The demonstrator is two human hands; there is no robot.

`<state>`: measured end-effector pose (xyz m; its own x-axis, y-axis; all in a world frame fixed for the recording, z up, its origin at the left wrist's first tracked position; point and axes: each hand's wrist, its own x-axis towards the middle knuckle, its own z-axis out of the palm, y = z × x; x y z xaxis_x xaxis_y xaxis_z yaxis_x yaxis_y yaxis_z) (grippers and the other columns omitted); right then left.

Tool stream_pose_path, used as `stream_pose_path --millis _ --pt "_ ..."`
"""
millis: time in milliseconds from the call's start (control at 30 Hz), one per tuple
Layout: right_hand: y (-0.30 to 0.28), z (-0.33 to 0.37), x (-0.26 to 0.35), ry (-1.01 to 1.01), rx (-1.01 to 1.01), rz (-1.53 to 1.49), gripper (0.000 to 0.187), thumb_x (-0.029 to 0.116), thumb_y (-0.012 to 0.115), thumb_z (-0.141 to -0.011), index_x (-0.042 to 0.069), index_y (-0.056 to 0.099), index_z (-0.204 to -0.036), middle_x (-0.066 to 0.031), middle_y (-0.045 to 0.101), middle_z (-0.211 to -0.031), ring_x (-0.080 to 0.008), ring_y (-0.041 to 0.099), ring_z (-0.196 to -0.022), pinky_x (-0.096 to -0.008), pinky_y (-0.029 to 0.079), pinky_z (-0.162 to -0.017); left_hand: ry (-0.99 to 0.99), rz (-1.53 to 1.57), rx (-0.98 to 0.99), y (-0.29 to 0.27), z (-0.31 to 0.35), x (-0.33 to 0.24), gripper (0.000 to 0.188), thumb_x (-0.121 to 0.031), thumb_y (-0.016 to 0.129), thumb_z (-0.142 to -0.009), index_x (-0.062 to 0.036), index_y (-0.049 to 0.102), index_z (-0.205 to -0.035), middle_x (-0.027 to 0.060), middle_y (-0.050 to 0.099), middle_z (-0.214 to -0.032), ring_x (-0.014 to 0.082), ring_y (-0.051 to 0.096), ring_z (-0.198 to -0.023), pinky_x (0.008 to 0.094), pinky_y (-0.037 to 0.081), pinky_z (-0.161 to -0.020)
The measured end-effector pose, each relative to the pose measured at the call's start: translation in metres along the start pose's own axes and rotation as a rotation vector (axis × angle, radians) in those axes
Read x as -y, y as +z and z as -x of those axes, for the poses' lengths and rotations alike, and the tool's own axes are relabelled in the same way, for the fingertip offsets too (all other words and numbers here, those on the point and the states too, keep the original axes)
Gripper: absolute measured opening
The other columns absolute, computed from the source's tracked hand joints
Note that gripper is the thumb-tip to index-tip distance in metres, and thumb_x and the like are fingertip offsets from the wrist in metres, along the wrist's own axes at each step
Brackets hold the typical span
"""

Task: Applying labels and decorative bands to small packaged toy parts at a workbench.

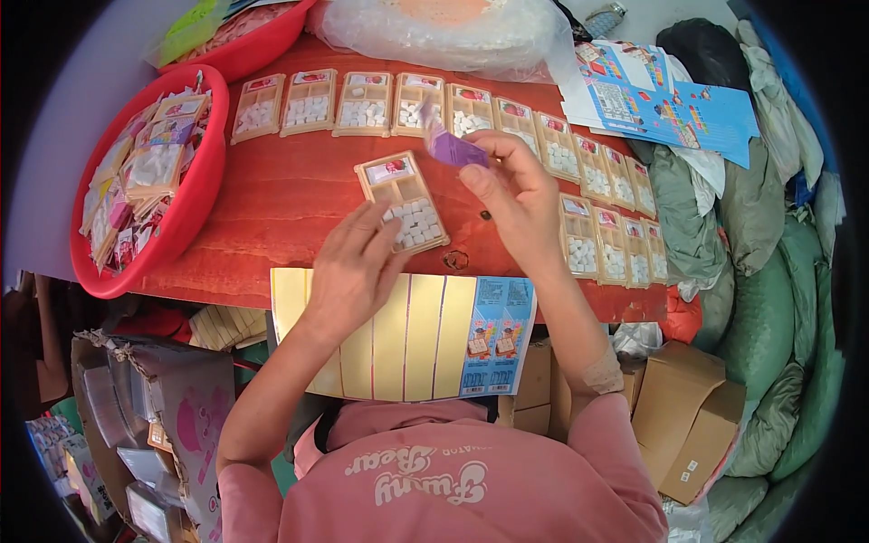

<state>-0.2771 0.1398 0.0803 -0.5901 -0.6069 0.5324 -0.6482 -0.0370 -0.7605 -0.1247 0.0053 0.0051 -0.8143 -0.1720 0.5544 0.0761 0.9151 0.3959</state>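
A small beige compartment tray point(405, 185) lies tilted on the red table, with a picture panel at its top and white cubes point(418, 223) in its large lower compartment. My left hand point(353, 262) reaches over the tray's lower left side, its fingers apart and resting on the cubes. Above and right of the tray, my right hand point(520, 195) pinches a small purple packet point(457, 149) between thumb and fingers. The packet's upper left end looks pale and blurred. Behind it, a row of similar filled trays point(365, 104) curves across the table, partly covered by my right hand.
A red basin point(217, 172) heaped with packed trays stands at the left, another red basin point(299, 23) behind it. A clear plastic bag point(444, 41) lies at the back. Printed sheets point(679, 113) sit at the far right; a yellow-and-blue sheet point(389, 335) lies at the front edge.
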Motion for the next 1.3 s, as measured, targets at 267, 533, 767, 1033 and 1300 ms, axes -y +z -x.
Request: stream_pose_path --millis 267,533,767,1033,1300 --pt "-0.007 -0.014 -0.001 0.454 0.31 -0.778 0.017 0.015 0.065 -0.085 0.002 0.059 -0.095 -0.0049 0.064 -0.082 -0.0107 0.061 -0.07 -0.0231 0.049 -0.06 0.077 0.148 -0.382 -0.064 -0.051 -0.011 0.047 -0.023 0.067 -0.08 -0.0002 0.054 -0.119 0.0152 0.058 -0.115 0.0291 0.051 -0.114 0.0421 0.041 -0.093" --pt "0.015 -0.011 -0.038 0.658 0.2 -0.535 0.017 0.011 0.067 -0.082 0.0 0.06 -0.093 -0.0053 0.064 -0.079 -0.009 0.06 -0.065 -0.02 0.049 -0.056 -0.56 0.914 0.203 -0.03 -0.056 0.037 0.04 -0.015 0.073 -0.076 0.005 0.059 -0.109 0.0048 0.062 -0.074 0.0079 0.055 -0.066 0.0232 0.046 -0.061" --pt "0.033 -0.01 -0.066 0.682 0.132 -0.201 0.018 0.01 0.072 -0.077 -0.003 0.062 -0.086 -0.007 0.065 -0.074 -0.0076 0.059 -0.058 -0.0195 0.049 -0.05 -0.631 0.619 0.245 -0.004 -0.054 0.074 0.023 -0.011 0.072 -0.076 0.0034 0.064 -0.092 0.0084 0.067 -0.076 0.0094 0.061 -0.068 0.0228 0.047 -0.061" --pt "0.033 -0.01 -0.075 0.686 0.089 -0.12 0.021 0.012 0.071 -0.076 -0.006 0.062 -0.083 -0.0083 0.065 -0.07 -0.0088 0.061 -0.056 -0.0209 0.05 -0.048 -0.641 0.462 0.284 -0.002 -0.064 0.073 0.026 -0.018 0.074 -0.072 -0.0002 0.066 -0.09 0.013 0.068 -0.078 0.0189 0.066 -0.073 0.0309 0.051 -0.067" --pt "0.035 -0.006 -0.083 0.704 0.084 -0.068 0.024 0.014 0.072 -0.075 -0.006 0.061 -0.082 -0.0103 0.066 -0.072 -0.01 0.062 -0.055 -0.0221 0.051 -0.048 -0.632 0.344 0.318 -0.004 -0.068 0.065 0.027 -0.017 0.075 -0.071 0.0 0.065 -0.088 0.0143 0.068 -0.081 0.0234 0.066 -0.077 0.0332 0.051 -0.07"
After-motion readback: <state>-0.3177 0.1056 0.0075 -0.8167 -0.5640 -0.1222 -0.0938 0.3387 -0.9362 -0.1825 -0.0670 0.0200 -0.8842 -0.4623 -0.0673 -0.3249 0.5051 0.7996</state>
